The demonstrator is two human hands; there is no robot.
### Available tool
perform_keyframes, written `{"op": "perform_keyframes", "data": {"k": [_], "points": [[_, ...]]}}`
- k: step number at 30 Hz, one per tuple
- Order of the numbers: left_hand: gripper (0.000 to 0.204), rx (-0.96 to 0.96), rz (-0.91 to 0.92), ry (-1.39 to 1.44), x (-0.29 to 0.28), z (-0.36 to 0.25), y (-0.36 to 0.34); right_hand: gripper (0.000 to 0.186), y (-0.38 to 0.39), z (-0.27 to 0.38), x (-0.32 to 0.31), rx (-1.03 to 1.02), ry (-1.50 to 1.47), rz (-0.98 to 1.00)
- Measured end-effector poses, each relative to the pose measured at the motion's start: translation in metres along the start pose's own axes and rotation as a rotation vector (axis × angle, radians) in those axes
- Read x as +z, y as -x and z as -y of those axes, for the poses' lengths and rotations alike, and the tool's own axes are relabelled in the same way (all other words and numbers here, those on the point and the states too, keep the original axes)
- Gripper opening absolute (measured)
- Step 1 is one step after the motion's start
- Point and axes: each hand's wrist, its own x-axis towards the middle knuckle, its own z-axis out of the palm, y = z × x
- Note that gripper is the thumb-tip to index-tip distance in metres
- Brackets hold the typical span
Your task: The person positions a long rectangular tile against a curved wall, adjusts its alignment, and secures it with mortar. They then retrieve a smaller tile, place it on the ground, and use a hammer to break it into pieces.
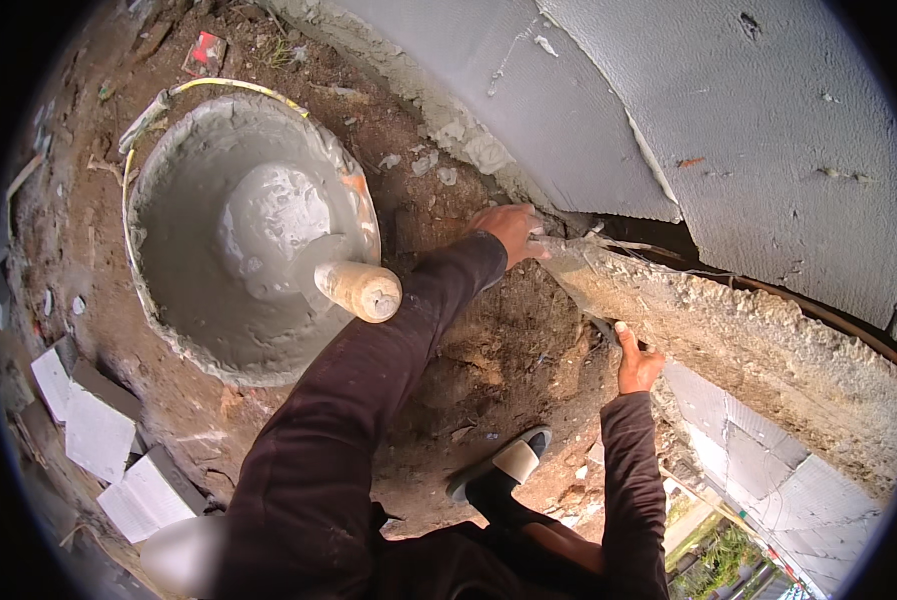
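My left hand point(509, 232) is closed at the far end of a long, rough board point(739, 340) crusted with pale mortar. My right hand point(637, 365) grips the board's lower edge nearer me, thumb up. The board runs diagonally along a wall of grey blocks point(789, 160), just below a dark gap at the wall's foot. Left of my arms stands a bucket point(164, 200) of wet grey mortar with a yellow handle. A tool with a wooden handle point(359, 290) rests in it, its lower part coated in mortar.
Several white blocks point(104, 430) lie at lower left. A small red piece of debris point(207, 50) is beyond the bucket. My sandalled foot point(499, 465) stands on the dirt ground point(469, 360). More block wall point(769, 480) and some greenery appear at lower right.
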Motion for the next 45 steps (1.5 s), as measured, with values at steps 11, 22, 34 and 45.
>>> {"op": "perform_keyframes", "data": {"k": [11, 22, 34, 45], "points": [[0.043, 0.141, -0.118, -0.011, -0.008, -0.013, 0.004, 0.032, 0.001, 0.003, -0.012, -0.074, -0.011, -0.053], [0.037, 0.251, -0.18, 0.021, 0.008, -0.019, -0.009, 0.028, -0.009, 0.002, -0.02, -0.069, -0.058, -0.089], [0.039, 0.297, -0.236, -0.056, 0.036, 0.002, -0.035, 0.031, -0.033, -0.021, -0.004, -0.04, -0.06, -0.133], [0.048, 0.297, -0.431, -0.198, 0.057, 0.02, -0.045, 0.036, -0.052, -0.032, 0.006, -0.087, 0.11, -0.201]]}}
